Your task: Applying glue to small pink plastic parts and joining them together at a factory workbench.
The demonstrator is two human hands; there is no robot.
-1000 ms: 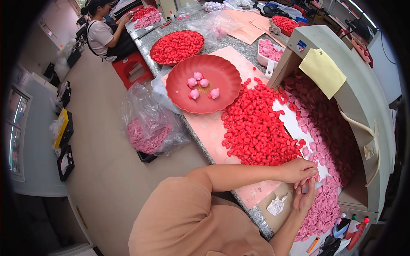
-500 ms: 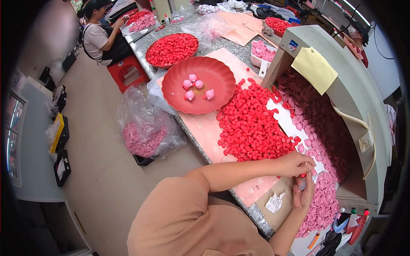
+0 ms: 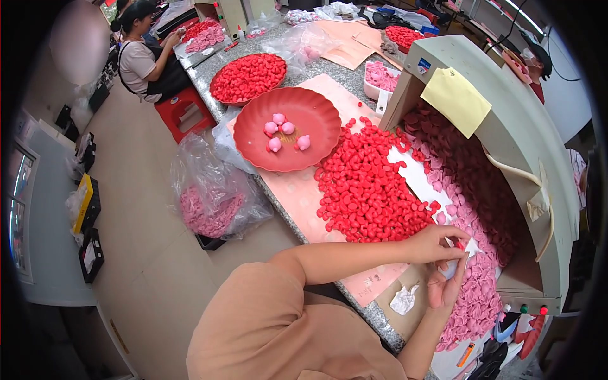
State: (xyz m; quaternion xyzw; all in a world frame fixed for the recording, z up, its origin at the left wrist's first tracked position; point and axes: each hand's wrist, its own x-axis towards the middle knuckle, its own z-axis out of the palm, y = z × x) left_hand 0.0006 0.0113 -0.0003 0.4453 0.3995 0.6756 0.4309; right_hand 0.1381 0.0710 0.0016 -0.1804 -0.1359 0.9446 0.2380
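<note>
My left hand (image 3: 436, 246) reaches in from the left, its thumb and fingers pinched round a small red piece (image 3: 459, 246). Just below it, my right hand (image 3: 443, 286) is curled round a whitish, smooth object (image 3: 451, 269), mostly covered by fingers, so its kind is unclear. A pointed white bit (image 3: 471, 247) shows by the fingertips. Both hands meet above a heap of pink, petal-like pieces (image 3: 472, 304). Left of them spreads a large pile of glossy red pieces (image 3: 373, 190). A red scalloped dish (image 3: 253, 142) holds several round pink pieces with red parts (image 3: 288, 128).
A grey arched machine housing (image 3: 506, 114) stands on the right, with dark red pieces inside. Beyond the dish are a full tray of red pieces (image 3: 248, 77) and a white container (image 3: 380, 82). A crumpled tissue (image 3: 404, 299) lies near the table edge. A co-worker (image 3: 142, 60) sits at far left.
My left fingers have shifted slightly toward the upper right, bringing the red piece higher. The pointed white bit now shows beside them. The view has moved a little.
</note>
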